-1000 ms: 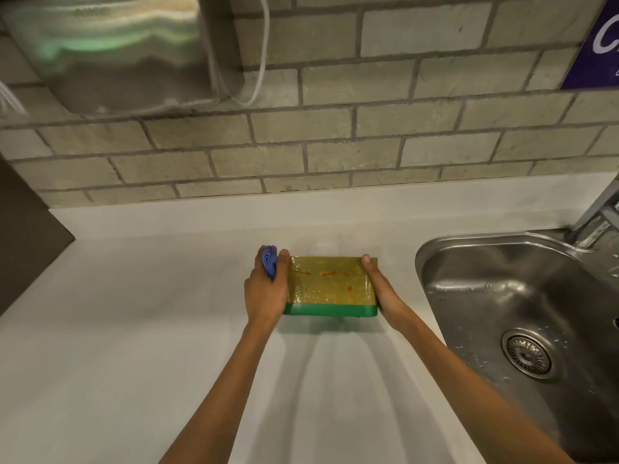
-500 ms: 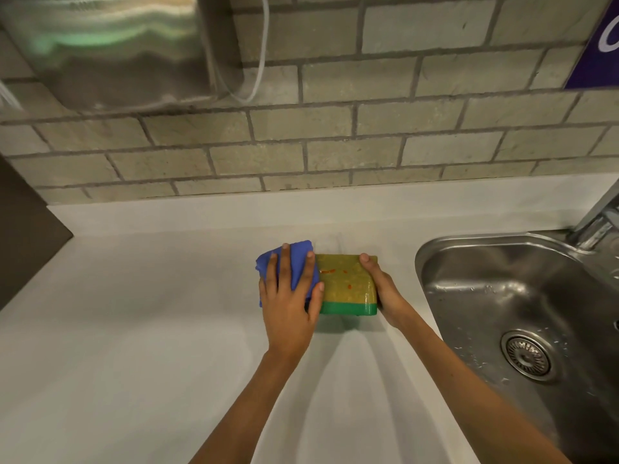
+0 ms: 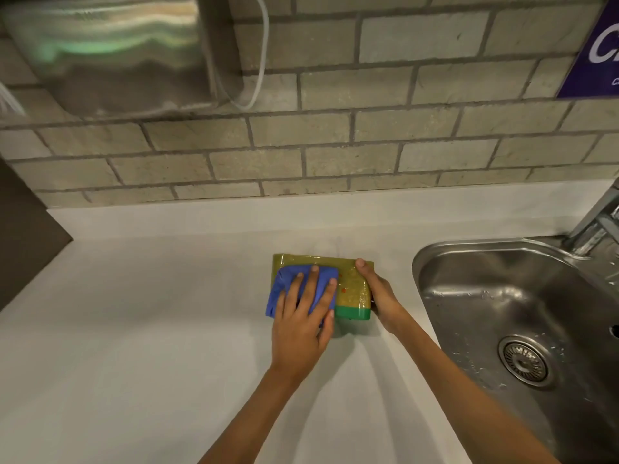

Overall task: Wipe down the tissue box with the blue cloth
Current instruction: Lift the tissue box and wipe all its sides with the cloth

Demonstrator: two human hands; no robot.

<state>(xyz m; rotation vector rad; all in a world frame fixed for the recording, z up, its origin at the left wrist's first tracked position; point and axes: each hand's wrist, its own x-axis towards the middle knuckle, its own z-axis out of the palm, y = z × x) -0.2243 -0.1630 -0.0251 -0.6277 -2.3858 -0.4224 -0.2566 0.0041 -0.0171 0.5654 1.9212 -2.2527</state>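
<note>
The tissue box [image 3: 351, 289] is yellow-green on top with small red marks and has a green front side; it lies flat on the white counter. The blue cloth [image 3: 288, 283] is spread over the box's left half. My left hand [image 3: 303, 326] lies flat on the cloth with fingers apart, pressing it onto the box top. My right hand [image 3: 382, 296] grips the box's right end, thumb on the far corner. The left part of the box top is hidden under the cloth.
A steel sink [image 3: 522, 329] with a round drain sits just right of the box, a tap [image 3: 596, 229] above its far corner. A brick wall [image 3: 335, 145] runs behind the white counter [image 3: 134, 329], with a metal dispenser [image 3: 117, 51] mounted at upper left.
My left hand went from the box's left end with the cloth bunched, to flat on top, sliding the spread cloth rightward over the box. My right hand kept its grip.
</note>
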